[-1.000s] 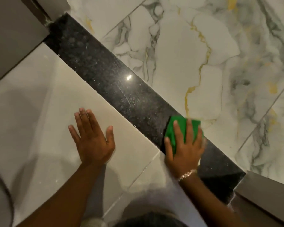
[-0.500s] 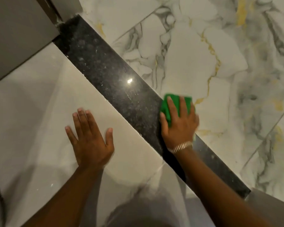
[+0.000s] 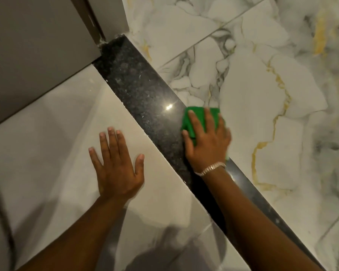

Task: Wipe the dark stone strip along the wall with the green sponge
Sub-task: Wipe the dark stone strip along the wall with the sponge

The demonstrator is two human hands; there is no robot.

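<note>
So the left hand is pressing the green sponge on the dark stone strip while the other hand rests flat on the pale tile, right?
Not quite: the head view shows the right hand pressing the green sponge on the dark stone strip. The left hand is the one resting flat on the pale tile.

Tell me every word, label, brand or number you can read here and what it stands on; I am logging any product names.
None: no readable text in this view.
The green sponge under the right hand shows no print.
The bracelet shows no marking that can be made out.
The dark stone strip, marble wall tiles and pale floor tile under the left hand carry only speckle and veining.
</note>
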